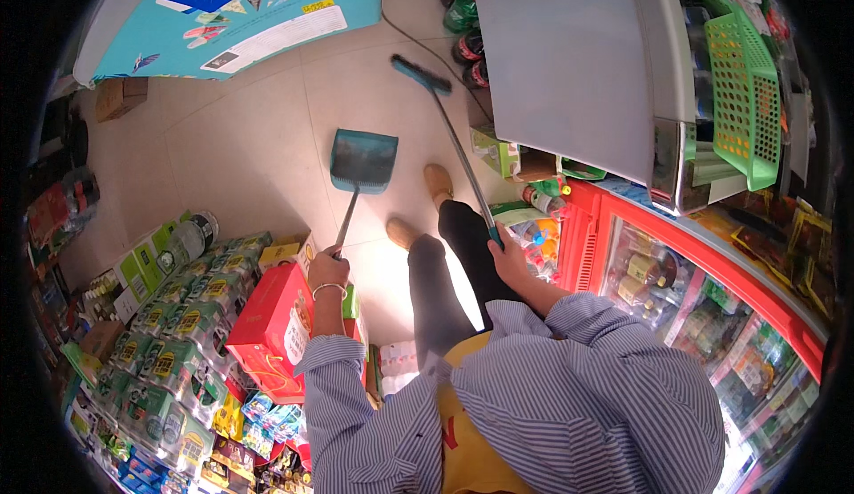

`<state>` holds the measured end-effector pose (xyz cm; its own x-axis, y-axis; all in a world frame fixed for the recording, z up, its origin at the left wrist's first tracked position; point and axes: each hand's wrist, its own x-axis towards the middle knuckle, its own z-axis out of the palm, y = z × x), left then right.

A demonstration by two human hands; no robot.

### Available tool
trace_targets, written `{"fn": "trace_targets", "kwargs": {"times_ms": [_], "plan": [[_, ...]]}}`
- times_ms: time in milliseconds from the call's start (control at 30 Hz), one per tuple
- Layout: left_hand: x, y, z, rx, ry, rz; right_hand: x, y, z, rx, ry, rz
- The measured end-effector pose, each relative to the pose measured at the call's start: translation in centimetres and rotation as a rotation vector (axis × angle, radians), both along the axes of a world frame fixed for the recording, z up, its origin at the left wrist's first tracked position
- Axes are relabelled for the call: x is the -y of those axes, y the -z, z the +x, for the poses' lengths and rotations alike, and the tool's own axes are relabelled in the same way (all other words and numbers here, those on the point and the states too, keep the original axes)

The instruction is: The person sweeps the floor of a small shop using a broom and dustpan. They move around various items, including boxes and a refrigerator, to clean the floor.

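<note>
My left hand [329, 270] is closed around the metal handle of a long-handled dustpan [364, 160]. The teal pan lies on the tiled floor ahead of my feet, its wide edge facing away from me. In my right hand [509, 254] is the teal grip of a broom [423, 75]. Its dark-bristled head is farther out than the dustpan and to the right, near a cable on the floor. The two tools are apart.
Shrink-wrapped can packs [170, 340] and a red gift box [277, 327] are stacked at left. A red-framed drinks fridge [667, 254] stands at right, with a grey cabinet [567, 60] beyond it. A turquoise freezer [267, 20] is at the far left. A cable [427, 47] crosses the floor.
</note>
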<state>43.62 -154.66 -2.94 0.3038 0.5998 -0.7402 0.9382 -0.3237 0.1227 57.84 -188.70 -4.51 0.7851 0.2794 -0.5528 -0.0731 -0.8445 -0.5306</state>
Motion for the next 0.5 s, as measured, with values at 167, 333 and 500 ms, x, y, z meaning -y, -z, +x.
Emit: {"fn": "trace_targets", "kwargs": {"times_ms": [167,333,500], "plan": [[0.0,-0.3,0.2,-0.014,0.027,0.029,-5.1,1.2,8.2,-0.076,-0.195,-0.202],[0.0,-0.3,0.3,-0.031,0.007,0.008,-4.8,7.9,14.8,0.074,-0.254,-0.135],[0.1,-0.7,0.4,-0.014,-0.011,-0.005,-2.6,5.0,8.8,-0.186,0.082,-0.152]]}}
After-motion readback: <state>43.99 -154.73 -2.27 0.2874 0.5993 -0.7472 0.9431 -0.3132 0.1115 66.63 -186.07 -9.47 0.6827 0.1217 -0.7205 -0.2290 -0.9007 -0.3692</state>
